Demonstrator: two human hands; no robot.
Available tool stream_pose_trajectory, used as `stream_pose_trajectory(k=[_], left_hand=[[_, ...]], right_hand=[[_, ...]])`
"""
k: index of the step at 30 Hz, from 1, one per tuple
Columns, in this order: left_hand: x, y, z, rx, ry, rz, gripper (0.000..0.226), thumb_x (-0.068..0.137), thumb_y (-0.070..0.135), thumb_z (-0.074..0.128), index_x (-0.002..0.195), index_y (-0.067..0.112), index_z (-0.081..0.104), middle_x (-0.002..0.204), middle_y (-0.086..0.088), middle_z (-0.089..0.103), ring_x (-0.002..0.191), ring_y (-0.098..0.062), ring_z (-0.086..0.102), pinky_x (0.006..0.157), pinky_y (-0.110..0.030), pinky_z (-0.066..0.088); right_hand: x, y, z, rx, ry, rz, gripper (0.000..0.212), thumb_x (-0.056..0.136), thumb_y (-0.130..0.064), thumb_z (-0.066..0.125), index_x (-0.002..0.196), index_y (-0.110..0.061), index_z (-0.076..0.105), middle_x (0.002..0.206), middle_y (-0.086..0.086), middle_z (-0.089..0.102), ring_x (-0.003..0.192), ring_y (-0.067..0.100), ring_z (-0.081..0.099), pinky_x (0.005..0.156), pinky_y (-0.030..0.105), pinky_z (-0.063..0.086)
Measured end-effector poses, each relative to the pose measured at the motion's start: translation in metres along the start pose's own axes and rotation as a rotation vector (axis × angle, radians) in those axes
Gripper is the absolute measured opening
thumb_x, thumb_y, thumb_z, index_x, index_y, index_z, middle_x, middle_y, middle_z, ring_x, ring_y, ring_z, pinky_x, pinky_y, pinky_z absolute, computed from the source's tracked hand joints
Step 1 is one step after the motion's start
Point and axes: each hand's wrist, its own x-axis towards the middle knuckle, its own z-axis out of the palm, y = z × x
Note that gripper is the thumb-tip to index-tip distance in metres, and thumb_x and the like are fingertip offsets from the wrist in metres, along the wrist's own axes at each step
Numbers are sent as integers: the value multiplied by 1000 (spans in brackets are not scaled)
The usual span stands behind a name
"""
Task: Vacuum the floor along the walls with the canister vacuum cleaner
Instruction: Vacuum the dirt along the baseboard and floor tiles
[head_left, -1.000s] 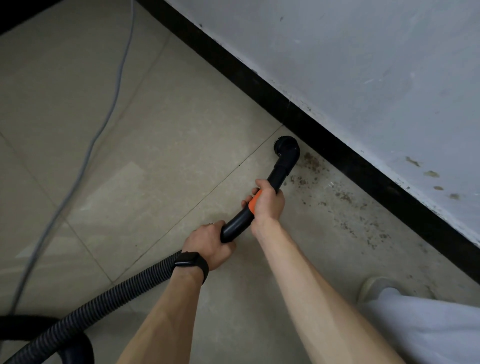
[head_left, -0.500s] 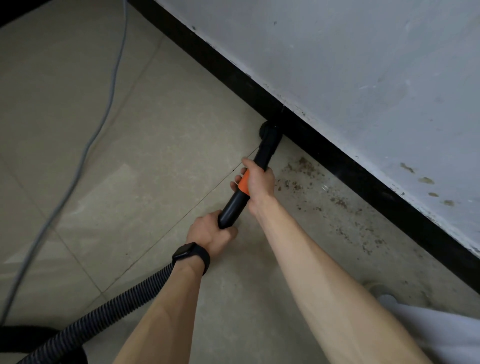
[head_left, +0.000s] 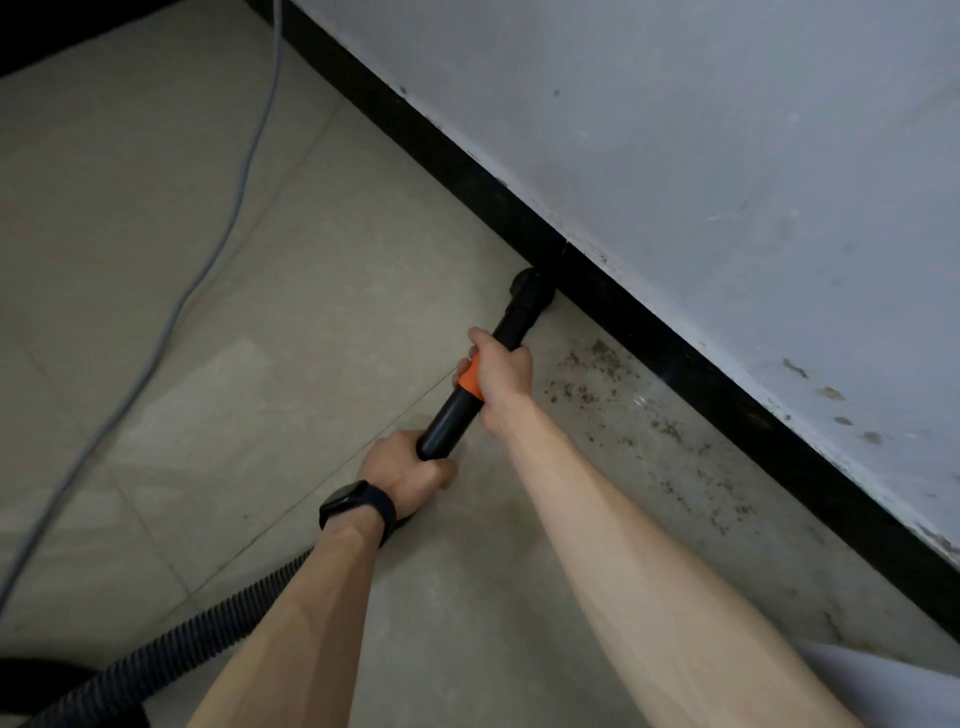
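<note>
We hold the black rigid plastic vacuum tube (head_left: 449, 421) with both hands. Our right hand (head_left: 501, 371) has its grip curled tight round the tube at the bright orange collar (head_left: 470, 382). Our left hand (head_left: 405, 467), at seven o'clock from the right one, has its grip wrapped round the tube's lower end. A black wristwatch (head_left: 358, 504) sits on the left wrist.

From the right hand the tube runs toward one o'clock and ends in a round black nozzle (head_left: 530, 291), which rests on the beige tiled floor (head_left: 260, 312) and touches the glossy black skirting board (head_left: 675, 353) under the pale grey painted wall (head_left: 675, 156). Brown crumbly dirt (head_left: 597, 374) is scattered on the tile along the skirting, at four o'clock from the nozzle.

A black ribbed flexible hose (head_left: 208, 629) trails from under the left wrist toward eight o'clock, to the lower left corner. A thin grey cable (head_left: 208, 270) snakes over the floor from twelve o'clock down to the left edge. White fabric (head_left: 883, 691) shows at the lower right corner.
</note>
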Motion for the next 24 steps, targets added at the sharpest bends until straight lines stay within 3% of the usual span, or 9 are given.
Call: stream_pose_trajectory(k=[7,15,21,24], left_hand=[[-40,-51,-8,231,20,22,16,72,47,64,74,32,60,64,5,63,58,-12,59,48,-24,37],[-90,-115,-27,311,9,-59,16,61,43,55,74,33,56,63,7,60,59,-11,57,48,-25,33],[-84,-115,-34,303,88,-82,10,67,38,60,74,33,56,62,7,60,57,-9,56,47,-24,32],[-73,-103,-34,307,115,-44,17,62,44,55,73,32,57,61,8,60,55,-9,55,46,-23,32]], right_hand=[[-43,58,-16,74,12,47,21,90,-7,66,106,-9,52,72,5,56,44,13,55,48,28,51],[-97,132,-8,37,20,53,21,89,-6,61,104,-15,48,51,-9,59,44,13,58,51,28,53],[-96,118,12,40,-38,90,21,91,-4,62,104,-12,48,73,4,55,43,14,55,52,32,54],[-88,101,15,74,-30,86,20,91,-2,62,101,-10,47,73,6,52,41,14,52,47,28,51]])
